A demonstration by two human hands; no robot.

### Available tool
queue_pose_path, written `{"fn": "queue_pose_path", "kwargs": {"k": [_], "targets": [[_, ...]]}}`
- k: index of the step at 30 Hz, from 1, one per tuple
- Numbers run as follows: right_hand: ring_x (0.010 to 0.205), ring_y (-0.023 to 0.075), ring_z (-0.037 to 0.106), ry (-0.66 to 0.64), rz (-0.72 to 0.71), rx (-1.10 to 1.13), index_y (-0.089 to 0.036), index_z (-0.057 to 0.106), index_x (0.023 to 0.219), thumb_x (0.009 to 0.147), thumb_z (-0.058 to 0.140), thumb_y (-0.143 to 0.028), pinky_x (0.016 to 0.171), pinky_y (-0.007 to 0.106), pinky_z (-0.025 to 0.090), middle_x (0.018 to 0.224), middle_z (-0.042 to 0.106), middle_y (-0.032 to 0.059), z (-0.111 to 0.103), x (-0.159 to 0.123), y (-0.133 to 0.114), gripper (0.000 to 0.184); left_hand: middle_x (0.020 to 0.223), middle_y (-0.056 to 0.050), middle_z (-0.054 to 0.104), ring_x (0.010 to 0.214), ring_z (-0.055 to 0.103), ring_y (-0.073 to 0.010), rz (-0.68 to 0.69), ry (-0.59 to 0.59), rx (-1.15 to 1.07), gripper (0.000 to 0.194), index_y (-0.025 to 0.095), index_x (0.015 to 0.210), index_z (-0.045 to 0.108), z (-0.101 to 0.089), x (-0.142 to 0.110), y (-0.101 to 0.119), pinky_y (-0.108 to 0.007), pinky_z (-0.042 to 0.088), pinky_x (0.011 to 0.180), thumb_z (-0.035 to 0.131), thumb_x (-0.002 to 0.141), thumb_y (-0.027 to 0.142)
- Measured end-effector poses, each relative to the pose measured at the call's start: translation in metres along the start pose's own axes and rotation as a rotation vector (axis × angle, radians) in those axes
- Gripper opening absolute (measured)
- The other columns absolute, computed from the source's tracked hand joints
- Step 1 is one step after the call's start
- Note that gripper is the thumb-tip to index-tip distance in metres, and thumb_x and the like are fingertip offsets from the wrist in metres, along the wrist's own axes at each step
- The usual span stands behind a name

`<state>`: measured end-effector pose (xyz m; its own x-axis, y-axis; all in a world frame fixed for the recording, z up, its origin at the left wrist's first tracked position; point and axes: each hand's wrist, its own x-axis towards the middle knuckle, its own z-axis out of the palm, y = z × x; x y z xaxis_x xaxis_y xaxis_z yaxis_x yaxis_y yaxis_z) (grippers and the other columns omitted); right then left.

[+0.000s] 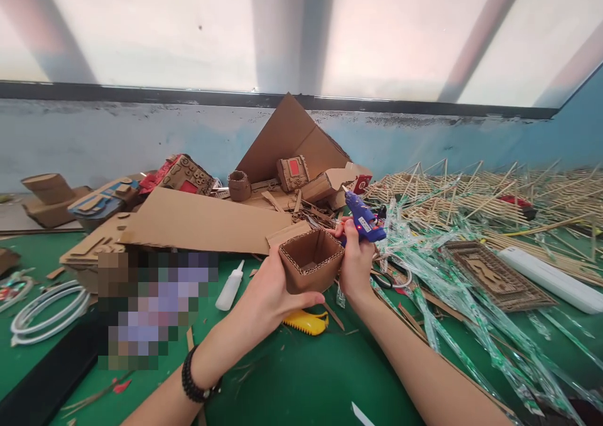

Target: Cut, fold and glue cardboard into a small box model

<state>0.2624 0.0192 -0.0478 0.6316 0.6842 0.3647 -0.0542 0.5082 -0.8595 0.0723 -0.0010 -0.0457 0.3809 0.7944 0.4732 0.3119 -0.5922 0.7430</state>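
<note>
Cardboard box (313,281): open-topped, between both hands, above the green bench (301,382).
Left hand (268,286): fingers grasping the box's left side, thumb across its near face.
Right hand (357,264): fingers clasped round the blue glue gun (362,215), beside the box's right corner; contact unclear.
Yellow tool (308,323): on the bench, below the box.

This looks like a craft workshop: a glue gun (363,218) is out. Cardboard models (186,178) line the tabletop's (282,376) far edge, thin sticks (452,190) its far-right corner.
</note>
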Motion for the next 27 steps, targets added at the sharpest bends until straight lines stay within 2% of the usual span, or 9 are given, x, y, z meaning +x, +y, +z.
{"fn": "queue_pose_path", "kwargs": {"k": [3,5,9,13,18,21,24,27], "targets": [[0.077,0.0198,0.062,-0.001,0.029,0.062,-0.026,0.061,0.094,0.097,0.066,-0.054,0.087,0.04,0.061,0.079,0.056,-0.0018,0.0,-0.001,-0.006,0.028,0.137,-0.013,0.073,0.126,0.074,-0.038,-0.138,-0.084,-0.082,0.086,0.027,0.144,0.049,0.004,0.004,0.012,-0.056,0.064,0.103,0.096,0.075,0.047],[0.079,0.0201,0.064,0.003,0.051,0.104,-0.026,0.061,0.098,0.097,0.066,-0.053,0.088,0.039,0.06,0.079,0.055,-0.0027,-0.001,-0.002,-0.014,0.028,0.14,-0.012,0.072,0.128,0.073,-0.0366,-0.163,-0.091,-0.13,0.085,0.028,0.145,0.046,0.004,0.005,0.019,-0.055,0.064,0.105,0.095,0.077,0.04],[0.085,0.0218,0.07,0.02,0.041,0.152,-0.027,0.061,0.104,0.097,0.066,-0.053,0.087,0.038,0.059,0.079,0.055,-0.0027,-0.002,-0.003,-0.032,0.027,0.154,-0.011,0.062,0.136,0.068,-0.0349,-0.09,-0.077,-0.197,0.091,0.034,0.153,0.042,0.001,0.005,0.027,-0.052,0.063,0.107,0.095,0.078,0.035],[0.088,0.0218,0.072,-0.007,-0.019,0.111,-0.026,0.064,0.105,0.097,0.068,-0.054,0.085,0.037,0.06,0.085,0.063,0.0003,-0.006,-0.003,-0.038,0.03,0.153,-0.01,0.06,0.136,0.067,-0.0327,0.007,-0.02,-0.119,0.089,0.036,0.154,0.041,-0.005,0.007,0.022,-0.05,0.058,0.114,0.092,0.081,0.031],[0.094,0.0239,0.076,-0.143,-0.086,0.01,-0.026,0.067,0.112,0.099,0.069,-0.058,0.075,0.036,0.064,0.097,0.073,0.0049,-0.009,-0.002,-0.04,0.035,0.147,-0.011,0.06,0.133,0.066,-0.0319,0.067,0.178,0.052,0.087,0.032,0.149,0.041,-0.019,0.017,0.002,-0.047,0.057,0.11,0.091,0.078,0.025],[0.091,0.0233,0.075,-0.231,-0.126,-0.016,-0.025,0.07,0.106,0.098,0.071,-0.056,0.065,0.033,0.063,0.102,0.074,0.0067,-0.009,-0.007,-0.04,0.032,0.147,-0.01,0.06,0.133,0.065,-0.0313,0.099,0.284,0.122,0.086,0.031,0.147,0.043,-0.027,0.023,-0.006,-0.047,0.057,0.11,0.092,0.077,0.024],[0.074,0.0194,0.071,-0.355,-0.115,0.018,-0.025,0.071,0.1,0.1,0.072,-0.05,0.057,0.031,0.059,0.09,0.072,0.0043,-0.009,-0.015,-0.039,0.025,0.148,-0.011,0.061,0.137,0.063,-0.0326,0.164,0.309,0.18,0.086,0.03,0.15,0.046,-0.032,0.025,-0.012,-0.049,0.054,0.114,0.09,0.077,0.02],[0.06,0.0157,0.065,-0.468,-0.06,0.037,-0.024,0.071,0.097,0.101,0.073,-0.047,0.054,0.03,0.056,0.08,0.069,0.0012,-0.011,-0.021,-0.037,0.023,0.15,-0.012,0.063,0.141,0.061,-0.0331,0.251,0.279,0.239,0.087,0.029,0.153,0.047,-0.034,0.025,-0.016,-0.05,0.052,0.117,0.086,0.077,0.014]]}}
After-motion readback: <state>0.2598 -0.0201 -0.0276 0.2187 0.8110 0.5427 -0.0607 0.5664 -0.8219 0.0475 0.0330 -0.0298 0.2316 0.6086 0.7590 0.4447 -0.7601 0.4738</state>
